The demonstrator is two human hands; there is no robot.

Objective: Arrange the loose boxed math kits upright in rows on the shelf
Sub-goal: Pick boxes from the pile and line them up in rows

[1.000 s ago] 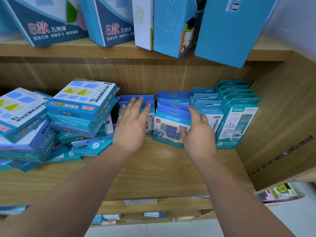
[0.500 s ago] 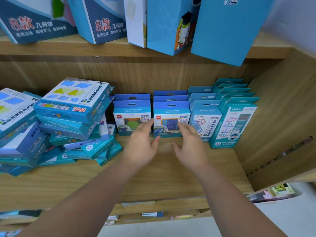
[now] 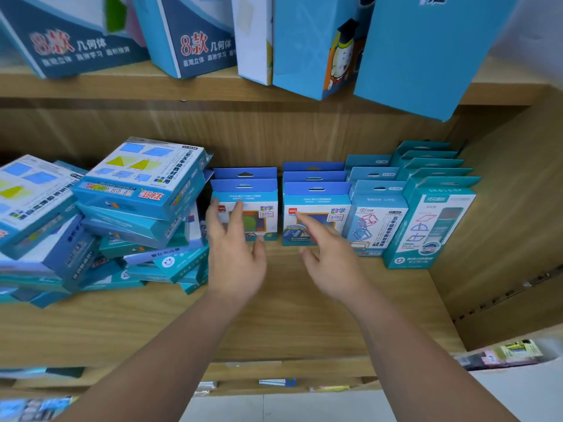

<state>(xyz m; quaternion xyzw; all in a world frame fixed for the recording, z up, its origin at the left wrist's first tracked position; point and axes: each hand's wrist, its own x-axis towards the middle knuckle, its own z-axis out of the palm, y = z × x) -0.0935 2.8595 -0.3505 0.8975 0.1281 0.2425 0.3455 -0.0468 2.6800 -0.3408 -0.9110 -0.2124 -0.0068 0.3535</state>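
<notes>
On the middle wooden shelf (image 3: 274,315), four rows of small boxed kits stood upright at the back right. The leftmost row (image 3: 245,190) was two boxes deep as far as could be seen; its front box showed a green and orange picture. The second row (image 3: 315,190) was three deep, its front box showing a blue picture. The third row (image 3: 376,208) carried a drawing of linked cubes on its front box. The fourth row (image 3: 432,220), of taller teal boxes, stood nearest the shelf's side wall (image 3: 502,223) and ran about five deep. The rows stood just beside one another, with a narrow gap between the first and second.

The left hand (image 3: 236,257) was open, fingers spread, in front of the first row's front box; whether the fingertips touched the box could not be told. It grasped nothing. The right hand (image 3: 330,263) was likewise open and empty, its index finger extended toward the front box of the second row, the remaining fingers loosely curled.

To the left lay a loose heap of flat kit boxes (image 3: 140,214), stacked unevenly and tilted, none upright. The topmost box (image 3: 143,175) lay face up, showing blue and yellow shapes. A second tilted stack (image 3: 33,208) sat at the far left.

On the upper shelf (image 3: 152,83), larger blue boxes (image 3: 320,47) stood upright, several overhanging the shelf edge.
</notes>
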